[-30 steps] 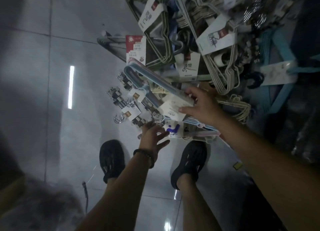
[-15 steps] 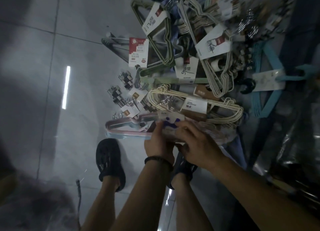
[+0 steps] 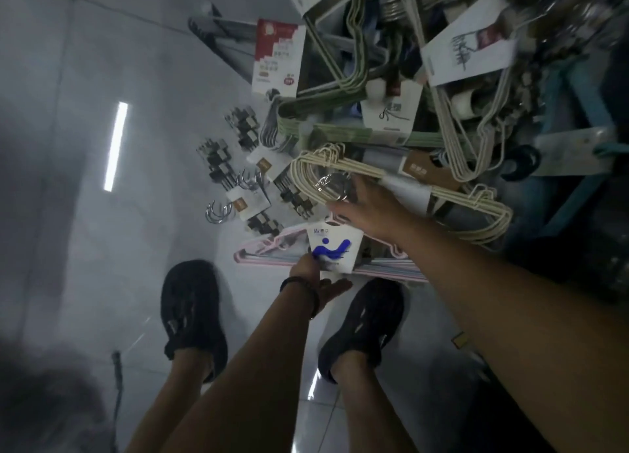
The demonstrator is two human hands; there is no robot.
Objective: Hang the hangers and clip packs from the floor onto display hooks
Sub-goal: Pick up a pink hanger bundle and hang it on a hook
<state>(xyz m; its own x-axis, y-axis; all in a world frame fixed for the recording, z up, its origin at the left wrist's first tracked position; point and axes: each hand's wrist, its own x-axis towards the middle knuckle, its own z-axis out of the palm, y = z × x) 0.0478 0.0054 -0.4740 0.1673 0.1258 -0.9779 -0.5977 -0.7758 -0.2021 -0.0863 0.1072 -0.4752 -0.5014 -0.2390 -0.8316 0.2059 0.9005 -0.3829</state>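
A bundle of pink and blue hangers [image 3: 269, 251] with a white card bearing a blue mark [image 3: 335, 248] is held low over my feet. My left hand [image 3: 315, 275] grips this bundle from below at the card. My right hand [image 3: 371, 204] is stretched over a cream hanger bundle [image 3: 469, 207], its fingers at the shiny metal hooks [image 3: 328, 182] of that bundle; whether it grips them I cannot tell. Several clip packs [image 3: 245, 194] with metal hooks lie on the floor to the left of the hangers.
A heap of green, cream and teal hanger bundles with paper labels [image 3: 468, 49] fills the upper right. A red and white pack [image 3: 277, 61] lies at the heap's left edge. My two black shoes [image 3: 194, 316] stand on the grey tiled floor [image 3: 102, 61].
My right hand has left the pink and blue bundle and reached forward to the cream hangers' hooks. My left hand alone holds the pink and blue bundle.
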